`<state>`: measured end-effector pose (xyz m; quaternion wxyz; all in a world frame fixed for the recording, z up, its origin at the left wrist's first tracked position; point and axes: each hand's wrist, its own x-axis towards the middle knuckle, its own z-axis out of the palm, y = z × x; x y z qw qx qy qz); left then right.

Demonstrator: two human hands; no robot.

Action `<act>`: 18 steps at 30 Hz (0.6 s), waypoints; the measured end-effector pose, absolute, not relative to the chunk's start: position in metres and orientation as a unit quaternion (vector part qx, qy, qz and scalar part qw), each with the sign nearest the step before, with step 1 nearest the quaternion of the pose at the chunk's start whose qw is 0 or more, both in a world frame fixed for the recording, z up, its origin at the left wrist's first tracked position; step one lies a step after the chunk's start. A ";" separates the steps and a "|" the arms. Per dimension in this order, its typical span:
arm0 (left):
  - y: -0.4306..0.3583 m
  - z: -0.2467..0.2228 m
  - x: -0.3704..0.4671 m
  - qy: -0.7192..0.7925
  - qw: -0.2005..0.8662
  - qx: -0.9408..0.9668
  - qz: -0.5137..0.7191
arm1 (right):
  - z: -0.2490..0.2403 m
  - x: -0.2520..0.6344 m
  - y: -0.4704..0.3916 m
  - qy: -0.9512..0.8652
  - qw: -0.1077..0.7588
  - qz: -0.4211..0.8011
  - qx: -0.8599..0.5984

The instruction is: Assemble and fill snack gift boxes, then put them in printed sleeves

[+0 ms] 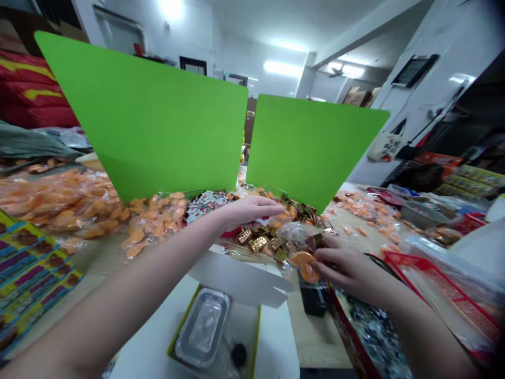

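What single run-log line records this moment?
left hand: reaching over gold-wrapped sweets | right hand: holding orange packets | open box: foil tray inside

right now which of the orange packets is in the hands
The orange packet pinched in the right hand, nearest the camera; the other orange packets lie in heaps on the table.
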<state>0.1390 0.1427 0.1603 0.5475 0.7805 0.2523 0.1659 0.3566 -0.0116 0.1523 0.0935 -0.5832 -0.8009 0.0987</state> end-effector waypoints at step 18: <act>-0.003 0.066 -0.166 0.640 0.290 0.677 0.219 | 0.082 0.298 -0.137 -0.738 0.232 0.309 -0.553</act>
